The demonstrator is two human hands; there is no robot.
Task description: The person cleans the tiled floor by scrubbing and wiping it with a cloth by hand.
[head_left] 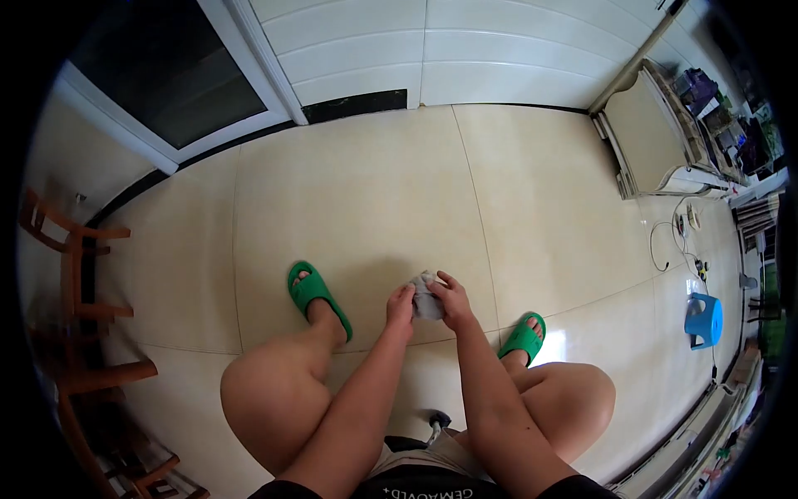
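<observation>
A small grey crumpled cloth point(428, 305) is held up between my two hands, in the middle of the view above the floor. From the left, my left hand point(401, 307) pinches its edge with the fingers closed. On the other side my right hand point(454, 301) grips the cloth near its top, thumb bent over it. Folds hide the cloth's full shape, and I cannot tell whether anything is wrapped in it. Green slippers point(312, 289) are on my feet, one on either side of my hands.
Beige floor tiles point(357, 183) stretch ahead to a white panelled wall point(499, 58). Wooden chairs point(83, 308) stand at the left. To the right are a cream cabinet point(644, 125), cables point(657, 249) on the floor and a blue stool point(704, 320).
</observation>
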